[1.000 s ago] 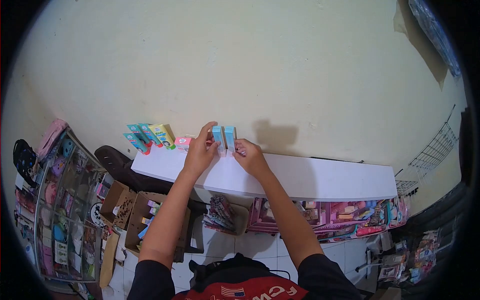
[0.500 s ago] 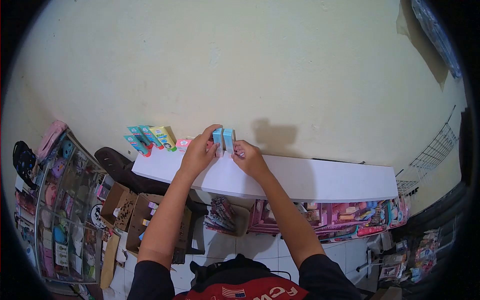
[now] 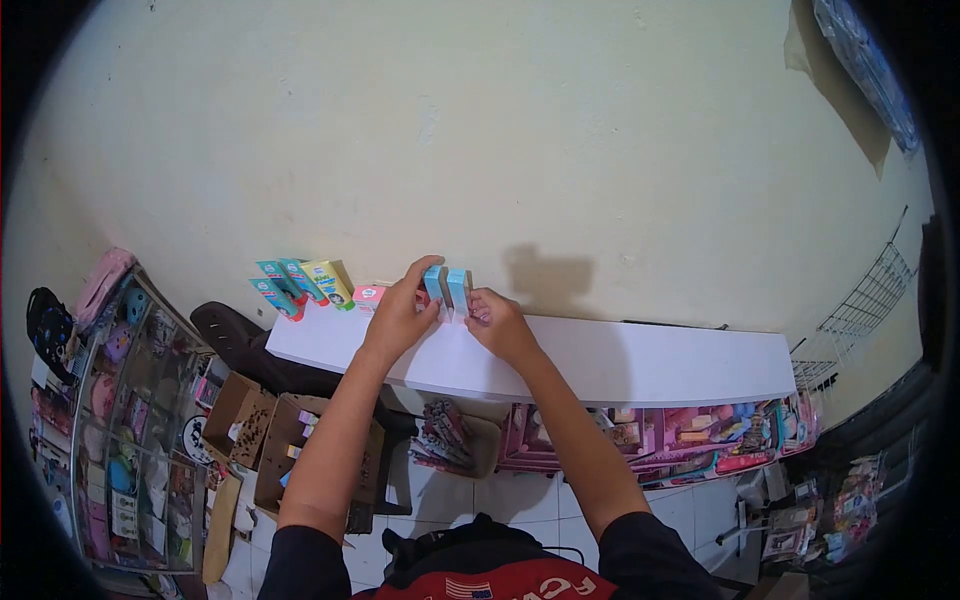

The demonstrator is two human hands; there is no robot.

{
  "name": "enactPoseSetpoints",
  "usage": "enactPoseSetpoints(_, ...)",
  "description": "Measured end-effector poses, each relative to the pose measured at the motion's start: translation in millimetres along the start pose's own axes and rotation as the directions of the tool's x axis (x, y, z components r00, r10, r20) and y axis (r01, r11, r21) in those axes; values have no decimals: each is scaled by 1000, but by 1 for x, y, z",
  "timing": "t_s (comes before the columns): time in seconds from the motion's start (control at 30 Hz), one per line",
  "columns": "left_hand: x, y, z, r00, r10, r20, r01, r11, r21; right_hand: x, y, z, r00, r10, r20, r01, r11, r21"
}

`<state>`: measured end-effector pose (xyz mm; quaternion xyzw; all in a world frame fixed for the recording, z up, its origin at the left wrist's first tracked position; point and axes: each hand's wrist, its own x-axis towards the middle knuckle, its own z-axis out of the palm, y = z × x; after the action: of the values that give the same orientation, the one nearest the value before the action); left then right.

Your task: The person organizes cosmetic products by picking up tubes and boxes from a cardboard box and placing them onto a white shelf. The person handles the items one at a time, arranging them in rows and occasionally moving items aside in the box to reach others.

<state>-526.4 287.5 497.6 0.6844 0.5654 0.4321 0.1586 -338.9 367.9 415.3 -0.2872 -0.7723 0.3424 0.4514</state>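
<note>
My left hand (image 3: pixel 398 318) is closed around a small light-blue box (image 3: pixel 434 284) standing on the white shelf (image 3: pixel 650 358). Right beside it stands a second light-blue box (image 3: pixel 458 290), which the fingers of my right hand (image 3: pixel 499 322) pinch from the right side. The two boxes are upright, with a narrow gap between them. To the left of my left hand lies a pink box (image 3: pixel 369 297), partly hidden. Farther left, a yellow tube (image 3: pixel 328 283) and several teal tubes (image 3: pixel 275 293) stand on their caps.
Below the shelf are open cardboard boxes (image 3: pixel 237 405), a bin of wrapped items (image 3: pixel 484 448) and pink trays of goods (image 3: pixel 640 445). A glass display case (image 3: pixel 130 430) stands at the left. A wire rack (image 3: pixel 868 290) hangs on the right wall.
The whole view has shifted slightly. Both hands stay on the two light-blue boxes, which keep nearly the same place on the shelf.
</note>
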Motion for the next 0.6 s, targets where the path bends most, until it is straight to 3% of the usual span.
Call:
enactPoseSetpoints(0.3, -2, 5, -1, 1000, 17, -4, -17, 998, 58, -5, -13, -6, 1000, -14, 1, 14, 1000, -9)
enactPoseSetpoints(0.4, -4, 5, 0, 1000, 22, -2, -22, 997, 71, -4, -8, -5, 995, -7, 100, 19, 993, -113)
enactPoseSetpoints(0.47, -4, 3, 0, 999, 41, -12, -40, 996, 79, -6, -18, -2, 983, -179, -27, 174, 976, -130)
enactPoseSetpoints(0.5, -3, 1, 3, 998, 58, -27, -55, 995, 81, -8, -13, 2, 983, -180, -27, 175, 976, -129)
enactPoseSetpoints(0.57, -3, -3, 6, 996, 74, -40, -70, 994, 82, -13, -4, 8, 945, -302, 127, 327, 888, -324)
enactPoseSetpoints(0.6, -4, -5, 9, 987, 140, -74, -133, 987, 87, -18, -8, 11, 946, -300, 126, 325, 888, -325)
